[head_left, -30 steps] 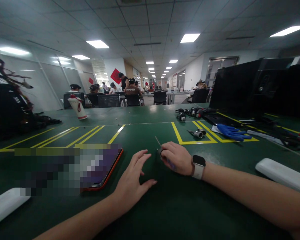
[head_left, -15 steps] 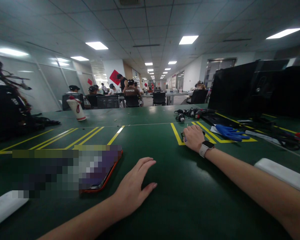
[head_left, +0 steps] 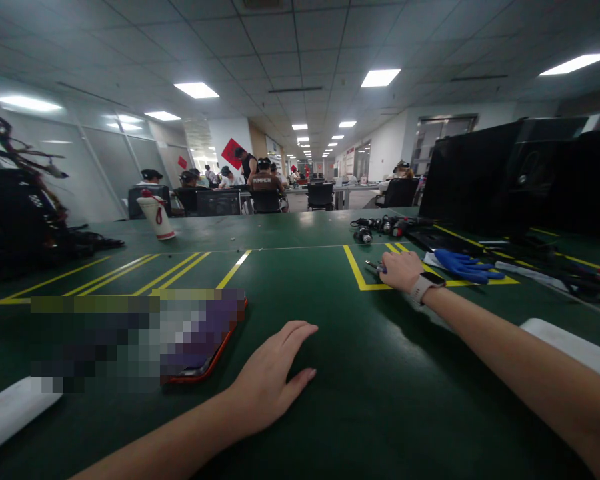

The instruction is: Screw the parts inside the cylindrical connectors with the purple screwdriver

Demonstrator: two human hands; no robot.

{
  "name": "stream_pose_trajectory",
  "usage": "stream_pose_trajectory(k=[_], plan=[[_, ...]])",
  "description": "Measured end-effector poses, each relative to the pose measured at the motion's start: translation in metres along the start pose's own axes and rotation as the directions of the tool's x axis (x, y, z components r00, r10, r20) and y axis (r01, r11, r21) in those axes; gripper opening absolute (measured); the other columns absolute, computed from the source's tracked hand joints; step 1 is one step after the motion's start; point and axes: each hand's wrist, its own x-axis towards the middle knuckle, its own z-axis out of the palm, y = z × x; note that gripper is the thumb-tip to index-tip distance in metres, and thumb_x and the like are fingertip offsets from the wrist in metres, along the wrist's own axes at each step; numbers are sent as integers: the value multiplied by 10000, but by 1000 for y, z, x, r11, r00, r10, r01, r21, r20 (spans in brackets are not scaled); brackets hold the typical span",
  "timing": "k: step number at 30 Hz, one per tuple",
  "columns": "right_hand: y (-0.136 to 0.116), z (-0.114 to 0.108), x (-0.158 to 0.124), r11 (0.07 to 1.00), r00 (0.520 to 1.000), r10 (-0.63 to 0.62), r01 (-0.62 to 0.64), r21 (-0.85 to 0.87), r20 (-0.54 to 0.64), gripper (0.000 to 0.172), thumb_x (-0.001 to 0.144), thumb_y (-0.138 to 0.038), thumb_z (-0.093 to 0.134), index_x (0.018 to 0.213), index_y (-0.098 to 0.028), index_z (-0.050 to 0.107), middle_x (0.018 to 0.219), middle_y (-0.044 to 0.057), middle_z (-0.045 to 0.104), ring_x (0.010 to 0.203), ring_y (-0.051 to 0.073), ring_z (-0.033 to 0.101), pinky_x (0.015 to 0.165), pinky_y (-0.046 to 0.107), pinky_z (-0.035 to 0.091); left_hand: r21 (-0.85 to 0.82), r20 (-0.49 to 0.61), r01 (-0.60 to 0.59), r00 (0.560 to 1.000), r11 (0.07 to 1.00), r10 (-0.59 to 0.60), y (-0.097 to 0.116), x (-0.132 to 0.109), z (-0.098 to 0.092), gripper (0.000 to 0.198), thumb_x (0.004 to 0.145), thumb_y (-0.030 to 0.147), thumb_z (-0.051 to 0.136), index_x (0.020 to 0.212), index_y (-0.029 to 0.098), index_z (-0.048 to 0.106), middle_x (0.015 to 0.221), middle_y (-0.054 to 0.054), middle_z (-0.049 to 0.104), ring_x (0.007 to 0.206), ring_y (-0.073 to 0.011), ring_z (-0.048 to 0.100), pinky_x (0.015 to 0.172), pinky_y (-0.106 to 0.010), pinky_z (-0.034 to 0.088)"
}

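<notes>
My right hand (head_left: 403, 270) is closed around a small metal-tipped tool (head_left: 374, 266) within a yellow-taped rectangle on the green table (head_left: 300, 280). The tip points left out of my fingers. Most of the tool is hidden by the hand, so its exact kind does not show. My left hand (head_left: 275, 373) rests open on the near part of the table, thumb apart from the fingers, holding nothing. Left of it lies a flat item with an orange-red edge (head_left: 207, 373), partly pixelated. A blue work glove (head_left: 463, 265) lies just right of my right hand.
Several dark cylindrical parts with cables (head_left: 377, 228) lie beyond my right hand. A black monitor (head_left: 473, 180) stands at right, a paper cup (head_left: 157, 217) at back left. White objects (head_left: 15, 413) lie at both near sides. People sit at tables farther off.
My right hand has shifted slightly right and toward me, and the tool's metal tip now shows beyond its fingers. My left hand stays open, nearly in place.
</notes>
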Motion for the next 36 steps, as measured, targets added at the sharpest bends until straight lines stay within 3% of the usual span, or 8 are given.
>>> stream_pose_trajectory(k=[12,18,27,31,36], plan=[[17,3,12,995,994,6,-17,102,106,266,888,-300,508,1100,-144,538,1086,74,575,916,188,588,777,384,501,15,31,-17,999,1000,16,0,0,0,476,825,240,511,1276,268,363,1290,-72,457,1101,-231,511,927,-431,450],[29,6,13,984,995,-53,37,173,85,269,880,-281,524,1111,-142,534,1108,79,565,941,195,582,789,386,497,-12,20,-21,1000,1000,21,0,0,-1,465,823,246,516,1271,270,393,1286,-73,471,1090,-235,521,924,-435,451],[28,8,10,977,999,7,3,213,-49,270,878,-294,525,1096,-135,536,1080,74,571,914,187,585,776,381,497,7,33,-22,999,1000,22,0,0,0,457,827,237,506,1269,255,393,1284,-83,474,1093,-234,519,926,-432,451],[23,-4,5,968,985,25,18,250,-170,214,815,-186,563,1009,-97,543,1009,104,571,862,208,573,737,338,455,9,21,-37,999,999,37,1,1,0,451,824,228,509,1262,255,406,1279,-80,485,1096,-233,521,929,-426,452],[2,-30,-2,934,938,-24,144,328,-345,258,696,-70,516,952,-93,513,982,151,545,852,265,545,713,327,384,4,-7,-49,999,999,49,2,0,-1,438,831,231,505,1259,253,415,1289,-78,482,1140,-236,496,961,-434,436]])
